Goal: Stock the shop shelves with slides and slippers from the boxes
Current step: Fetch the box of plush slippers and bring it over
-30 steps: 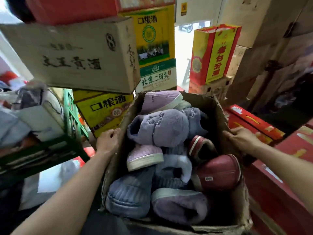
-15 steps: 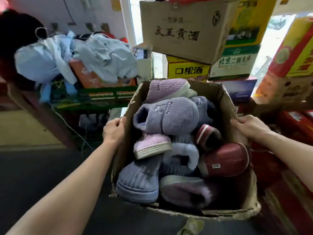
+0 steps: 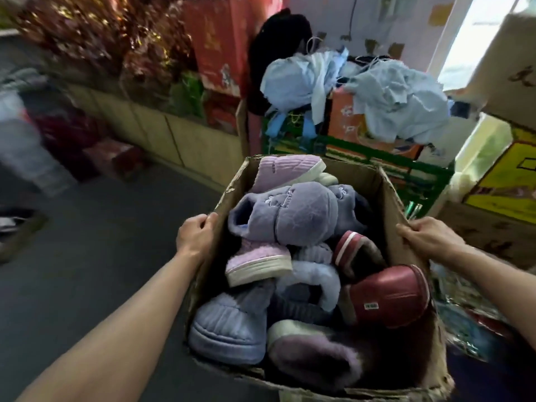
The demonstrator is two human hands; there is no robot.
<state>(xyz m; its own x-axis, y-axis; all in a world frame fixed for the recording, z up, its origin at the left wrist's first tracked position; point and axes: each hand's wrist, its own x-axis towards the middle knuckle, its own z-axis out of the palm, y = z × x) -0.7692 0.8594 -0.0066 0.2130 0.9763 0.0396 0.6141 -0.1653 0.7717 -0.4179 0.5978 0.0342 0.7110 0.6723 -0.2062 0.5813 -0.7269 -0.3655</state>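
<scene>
We hold the worn brown cardboard box (image 3: 385,198) at 6 o'clock, left hand (image 3: 195,237) and right hand (image 3: 429,239) gripping its rims; plush lilac, blue and maroon slippers (image 3: 290,221) all inside; shelving not begun, we judge.

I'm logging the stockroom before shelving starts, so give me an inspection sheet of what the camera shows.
Surface: dark floor, blurred.
Job's things: open cardboard box full of slippers, mostly purple slippers plus red slippers.
Clutter: pale blue cloths heaped on a green crate.
Grip: left hand and right hand each hold a side wall of the box.
Cables: one thin cord on the wall.
Surroundings: yellow carton, red cartons.
</scene>
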